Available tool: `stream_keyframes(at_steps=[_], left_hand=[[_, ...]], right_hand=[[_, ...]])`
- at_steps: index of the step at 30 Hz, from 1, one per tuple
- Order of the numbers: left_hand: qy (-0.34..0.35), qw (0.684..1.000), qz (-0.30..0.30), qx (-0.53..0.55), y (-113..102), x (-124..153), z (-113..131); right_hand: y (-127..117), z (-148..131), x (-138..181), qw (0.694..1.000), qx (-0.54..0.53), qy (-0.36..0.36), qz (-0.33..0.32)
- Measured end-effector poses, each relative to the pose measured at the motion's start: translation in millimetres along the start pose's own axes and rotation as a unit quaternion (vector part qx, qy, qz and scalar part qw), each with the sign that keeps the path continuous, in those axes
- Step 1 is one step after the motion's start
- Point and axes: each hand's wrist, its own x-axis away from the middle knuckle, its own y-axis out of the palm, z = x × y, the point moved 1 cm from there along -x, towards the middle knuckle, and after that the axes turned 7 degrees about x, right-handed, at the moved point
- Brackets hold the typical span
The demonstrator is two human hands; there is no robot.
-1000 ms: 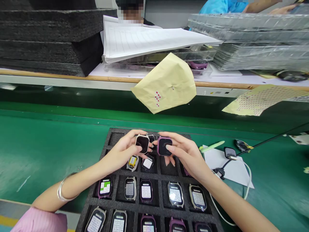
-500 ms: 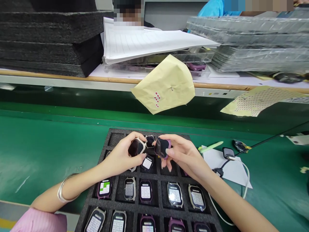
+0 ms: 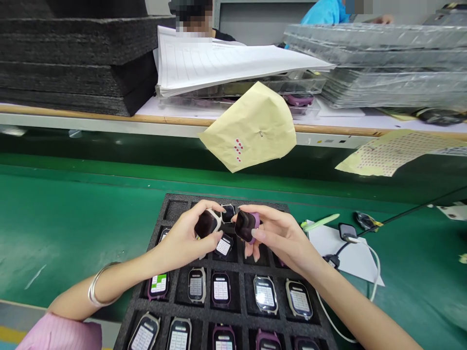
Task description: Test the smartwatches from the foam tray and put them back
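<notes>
so, the left hand [image 3: 190, 229] pinches a cream-framed, dark-screened square watch [image 3: 206, 223] and the right hand [image 3: 280, 227] grasps a purple-framed, dark-screened square watch [image 3: 245, 226], both over the black foam tray [image 3: 197, 309] near its far edge, best kept apart and gripped by their rims.

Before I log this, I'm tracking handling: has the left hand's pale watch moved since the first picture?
Yes: against the black foam tray, the pale watch in the left hand has turned and shifted slightly leftward.
</notes>
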Motion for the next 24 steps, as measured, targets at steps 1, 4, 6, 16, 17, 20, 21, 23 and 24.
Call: stream_keyframes(at_steps=[1,4,6,16,17,20,21,23,24], left_hand=[[0.001,1.000,-0.001,0.003,0.5,0.2,-0.1],[0.006,1.000,0.004,0.000,0.8,0.4,0.4],[0.006,1.000,0.002,-0.012,0.2,0.3,1.5],[0.004,1.000,-0.014,-0.026,-0.7,1.1,1.8],[0.001,1.000,-0.018,-0.023,-0.5,0.8,1.5],[-0.009,1.000,-0.019,-0.012,-0.5,0.1,1.7],[-0.008,1.000,-0.016,-0.011,-0.6,0.1,2.1],[0.002,1.000,-0.011,-0.019,-0.8,0.5,3.0],[0.008,1.000,-0.009,-0.024,-0.9,0.8,3.4]], right_hand=[[0.2,-0.2,-0.2,1.000,-0.004,0.000,0.001],[-0.2,0.9,0.3,1.000,-0.007,-0.001,-0.005],[-1.2,2.1,1.2,1.000,0.002,0.003,-0.008],[-3.4,-0.1,1.6,1.000,0.005,0.003,-0.027],[-3.9,-0.1,1.8,0.999,0.009,0.004,-0.030],[-5.8,0.0,2.6,0.999,0.014,0.001,-0.040],[-6.3,0.0,2.6,0.999,0.016,0.001,-0.042],[-6.5,-0.1,2.6,0.999,0.020,0.003,-0.043],[-6.2,-0.3,2.6,0.999,0.022,0.005,-0.043]])
